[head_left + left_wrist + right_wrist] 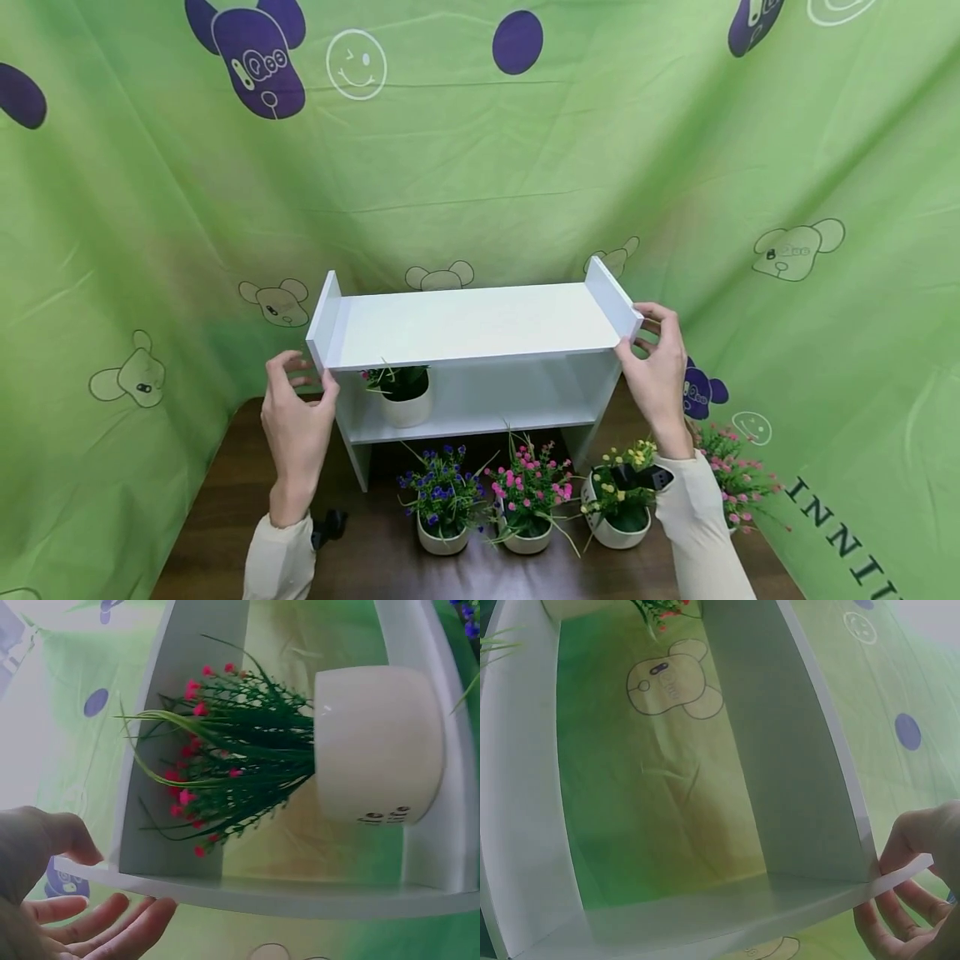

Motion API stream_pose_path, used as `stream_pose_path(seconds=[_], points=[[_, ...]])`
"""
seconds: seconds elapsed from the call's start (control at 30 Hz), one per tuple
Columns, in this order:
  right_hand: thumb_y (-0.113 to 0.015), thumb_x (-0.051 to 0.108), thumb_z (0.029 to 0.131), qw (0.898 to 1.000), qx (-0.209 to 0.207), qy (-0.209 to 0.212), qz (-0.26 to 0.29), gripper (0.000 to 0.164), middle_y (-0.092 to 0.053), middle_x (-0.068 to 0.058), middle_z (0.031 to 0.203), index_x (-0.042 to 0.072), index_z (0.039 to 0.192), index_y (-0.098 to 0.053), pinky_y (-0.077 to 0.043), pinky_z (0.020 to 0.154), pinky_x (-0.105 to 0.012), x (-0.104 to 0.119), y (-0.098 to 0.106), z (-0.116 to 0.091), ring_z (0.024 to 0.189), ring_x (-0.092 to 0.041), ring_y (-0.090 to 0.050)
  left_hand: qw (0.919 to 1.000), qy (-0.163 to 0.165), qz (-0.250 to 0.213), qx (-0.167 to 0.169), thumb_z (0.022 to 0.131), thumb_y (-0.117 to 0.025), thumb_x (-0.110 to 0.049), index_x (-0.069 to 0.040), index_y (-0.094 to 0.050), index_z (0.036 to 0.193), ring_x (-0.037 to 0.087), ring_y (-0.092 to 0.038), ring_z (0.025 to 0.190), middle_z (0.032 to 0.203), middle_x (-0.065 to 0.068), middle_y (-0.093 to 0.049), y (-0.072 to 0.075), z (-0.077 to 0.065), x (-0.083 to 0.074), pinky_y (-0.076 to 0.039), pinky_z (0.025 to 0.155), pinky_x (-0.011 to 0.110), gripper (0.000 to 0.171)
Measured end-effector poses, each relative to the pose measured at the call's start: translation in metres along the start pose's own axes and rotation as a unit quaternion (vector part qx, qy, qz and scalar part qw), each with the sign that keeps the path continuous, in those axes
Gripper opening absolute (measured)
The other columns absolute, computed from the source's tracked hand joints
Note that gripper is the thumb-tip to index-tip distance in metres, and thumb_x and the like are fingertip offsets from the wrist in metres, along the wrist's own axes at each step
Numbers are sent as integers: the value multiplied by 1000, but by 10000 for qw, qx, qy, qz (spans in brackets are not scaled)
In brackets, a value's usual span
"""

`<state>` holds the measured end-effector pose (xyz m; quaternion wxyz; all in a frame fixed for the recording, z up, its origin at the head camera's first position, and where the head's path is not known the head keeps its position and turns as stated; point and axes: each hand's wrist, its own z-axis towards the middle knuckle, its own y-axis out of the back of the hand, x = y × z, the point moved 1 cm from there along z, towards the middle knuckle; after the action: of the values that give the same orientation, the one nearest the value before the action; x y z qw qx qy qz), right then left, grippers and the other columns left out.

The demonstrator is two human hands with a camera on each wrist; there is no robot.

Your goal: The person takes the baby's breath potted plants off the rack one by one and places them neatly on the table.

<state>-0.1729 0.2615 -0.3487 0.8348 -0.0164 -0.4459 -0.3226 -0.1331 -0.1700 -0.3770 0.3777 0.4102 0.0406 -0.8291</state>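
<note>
A white two-tier shelf (pixel 480 325) stands upright on the table, its side panels rising above the top board. At its left front edge, my left hand (pixel 300 425) has the side panel between thumb and curled fingers; contact of every finger is hard to make out. My right hand (pixel 656 375) pinches the front edge of the right side panel (pixel 900 876). On the middle board, at the left, sits a white pot (pixel 379 746) holding an artificial plant with red-pink flowers (pixel 225 754). The top board carries nothing.
In front of the shelf stand potted plants with blue flowers (pixel 442 492), pink flowers (pixel 528 492) and yellow flowers (pixel 622 483). Another pink-flowered plant (pixel 738 475) is partly behind my right sleeve. A green printed curtain (pixel 480 167) hangs behind the brown table (pixel 217 517).
</note>
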Motion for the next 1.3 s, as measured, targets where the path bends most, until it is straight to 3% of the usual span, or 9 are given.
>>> stream_pose_path(seconds=[0.2, 0.47, 0.7, 0.83, 1.07, 1.3], points=[[-64, -10, 94, 10000, 10, -72, 12, 49, -57, -15, 140, -3, 142, -53, -52, 95, -17, 0, -1, 0, 118, -14, -57, 9988, 130, 254, -392, 91, -70, 7, 7, -56, 103, 26, -64, 66, 83, 16, -67, -7, -16, 7, -40, 66, 20, 18], [-60, -11, 94, 9999, -65, -102, 66, 50, -56, -13, 141, -4, 142, -52, -52, 98, -21, -4, 1, -1, 119, -11, -56, 9991, 202, 320, -167, 92, -72, 0, 1, -62, 95, 23, -71, 63, 78, 9, -72, -22, -36, 10, -46, 63, 18, 10], [-61, -11, 94, 9998, 21, -86, 168, 50, -56, -12, 142, -3, 143, -53, -52, 99, -21, -4, 0, -2, 121, -10, -54, 9993, 345, 126, 94, 93, -73, -1, 1, -67, 106, 29, -78, 77, 96, 15, -78, -33, -50, 12, -62, 66, 48, 14], [-59, -12, 93, 9997, 29, -73, 226, 51, -56, -12, 142, -3, 143, -53, -52, 99, -20, -4, -1, -2, 121, -10, -55, 9984, 500, -19, 247, 93, -74, -3, 3, -68, 116, 35, -77, 93, 110, 20, -76, -39, -55, 13, -62, 73, 54, 25], [-58, -14, 92, 9994, 56, -93, 335, 52, -55, -11, 142, -4, 143, -53, -51, 98, -19, -3, -1, -3, 121, -10, -54, 9960, 737, 204, 463, 91, -79, -10, 4, -61, 135, 48, -70, 106, 127, 26, -68, -52, -65, 18, -57, 85, 62, 49], [-58, -14, 92, 9992, 44, -103, 385, 52, -55, -11, 142, -3, 143, -53, -51, 98, -19, -2, 0, -3, 120, -10, -55, 9893, 1005, -140, 1049, 88, -81, -10, 7, -42, 153, 52, -52, 134, 148, 32, -52, -73, -66, 26, -44, 107, 65, 78]])
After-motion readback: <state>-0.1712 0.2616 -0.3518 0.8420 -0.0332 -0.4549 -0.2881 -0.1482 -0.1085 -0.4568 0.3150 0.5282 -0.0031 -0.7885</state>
